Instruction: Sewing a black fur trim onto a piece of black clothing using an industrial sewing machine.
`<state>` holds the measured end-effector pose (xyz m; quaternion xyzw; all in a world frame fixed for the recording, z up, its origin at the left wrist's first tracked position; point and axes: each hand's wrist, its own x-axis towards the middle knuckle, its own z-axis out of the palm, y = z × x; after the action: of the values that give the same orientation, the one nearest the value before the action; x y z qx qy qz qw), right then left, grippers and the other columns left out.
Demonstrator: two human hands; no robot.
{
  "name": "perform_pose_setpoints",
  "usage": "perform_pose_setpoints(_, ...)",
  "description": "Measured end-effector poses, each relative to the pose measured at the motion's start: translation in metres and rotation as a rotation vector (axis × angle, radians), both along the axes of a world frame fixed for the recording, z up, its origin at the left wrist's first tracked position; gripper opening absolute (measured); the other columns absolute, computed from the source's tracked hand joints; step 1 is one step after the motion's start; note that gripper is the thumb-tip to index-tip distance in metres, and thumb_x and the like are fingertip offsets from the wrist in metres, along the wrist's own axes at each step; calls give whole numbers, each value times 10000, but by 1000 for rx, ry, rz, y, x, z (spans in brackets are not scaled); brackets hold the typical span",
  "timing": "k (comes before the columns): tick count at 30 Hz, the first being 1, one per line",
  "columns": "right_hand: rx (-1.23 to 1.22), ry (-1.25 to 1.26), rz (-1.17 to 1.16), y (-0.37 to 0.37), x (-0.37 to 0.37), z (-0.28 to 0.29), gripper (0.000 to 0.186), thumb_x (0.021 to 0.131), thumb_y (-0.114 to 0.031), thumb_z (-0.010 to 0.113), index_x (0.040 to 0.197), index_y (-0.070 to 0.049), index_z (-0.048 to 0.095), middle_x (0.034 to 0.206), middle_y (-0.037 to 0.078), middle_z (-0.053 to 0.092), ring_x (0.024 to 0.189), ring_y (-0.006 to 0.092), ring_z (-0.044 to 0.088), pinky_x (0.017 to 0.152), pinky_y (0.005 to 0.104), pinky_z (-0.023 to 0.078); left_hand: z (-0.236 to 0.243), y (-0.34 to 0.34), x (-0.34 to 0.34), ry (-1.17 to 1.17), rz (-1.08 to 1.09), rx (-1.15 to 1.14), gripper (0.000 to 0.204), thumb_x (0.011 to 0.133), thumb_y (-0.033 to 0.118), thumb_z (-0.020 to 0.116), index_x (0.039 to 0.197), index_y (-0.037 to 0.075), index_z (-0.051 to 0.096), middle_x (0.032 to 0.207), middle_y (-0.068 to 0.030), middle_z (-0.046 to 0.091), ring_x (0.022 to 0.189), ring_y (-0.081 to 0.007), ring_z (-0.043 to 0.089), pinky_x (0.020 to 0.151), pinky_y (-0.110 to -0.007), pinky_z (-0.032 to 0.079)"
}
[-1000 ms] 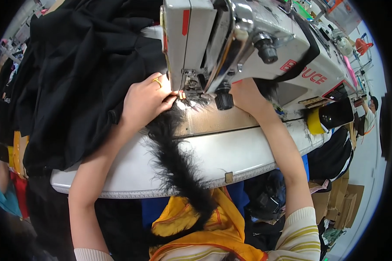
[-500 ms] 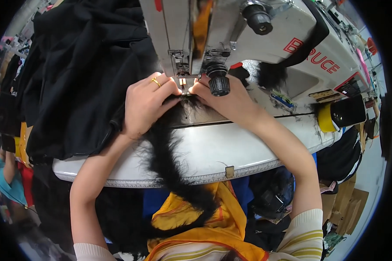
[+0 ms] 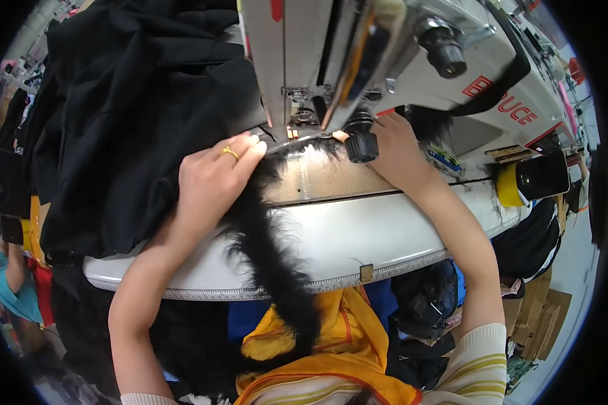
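Observation:
At the sewing machine (image 3: 265, 61), my left hand (image 3: 213, 177), with a gold ring, pinches a black edge left of the needle area (image 3: 293, 133). My right hand (image 3: 400, 158) is on the right, partly hidden behind a black knob (image 3: 362, 145); its visible fingertips press on the other end of that edge. Between the hands the edge is drawn nearly straight. A shaggy black fur trim (image 3: 267, 246) hangs from it, over the white table (image 3: 338, 229) and onto my lap. Black fabric (image 3: 128, 128) lies heaped beside my left hand.
A measuring tape (image 3: 304, 289) runs along the table's front edge. At the right stand a yellow roll (image 3: 509, 185) and a dark-screened device (image 3: 546, 177). An orange cloth (image 3: 351, 331) covers my lap. Cardboard (image 3: 550, 317) leans at the lower right. Another person's teal sleeve (image 3: 15, 287) shows far left.
My hands have moved apart from beside the needle, left hand leftward and right hand rightward. The edge now shows stretched between them. The machine sits farther right in view.

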<state>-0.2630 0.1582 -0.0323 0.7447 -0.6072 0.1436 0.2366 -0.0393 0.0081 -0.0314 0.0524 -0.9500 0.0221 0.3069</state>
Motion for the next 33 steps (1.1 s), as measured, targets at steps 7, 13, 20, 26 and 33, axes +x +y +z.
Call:
perform_pose_setpoints(7,45,15,-63,1,1,4,94,685,-166,587,773,-155,616,851,7,568,801,184,585,763,320,461,-6,-20,-5,-42,-61,88,207,731,105,651,937,121,666,968,-26,656,847,-163,653,660,-244,529)
perform_pose_setpoints(13,86,14,105,1,8,0,69,669,-134,586,724,-99,606,884,27,547,853,200,561,828,344,445,15,-42,10,-301,-366,607,235,766,160,702,985,79,679,1142,-100,564,1132,-283,506,957,-356,399)
perform_pose_setpoints(20,254,-109,-13,3,17,9,440,789,-79,578,1201,-234,570,962,59,592,921,248,594,783,352,489,8,-25,15,-210,-312,391,288,837,21,573,1112,83,629,1183,-110,514,995,-199,537,822,-267,441)
perform_pose_setpoints(26,210,-64,66,-3,10,1,414,788,-72,572,1184,-192,575,1058,45,600,975,240,595,809,346,503,25,15,16,-241,16,205,240,761,77,668,994,31,630,1059,-86,560,1006,-265,542,836,-334,467)
perform_pose_setpoints(33,242,-138,36,-9,17,-2,362,778,-74,591,1118,-196,613,1036,-2,626,924,186,621,745,278,511,-1,14,-5,-18,-3,300,187,698,85,702,802,55,550,875,-72,526,816,-237,563,694,-326,477)
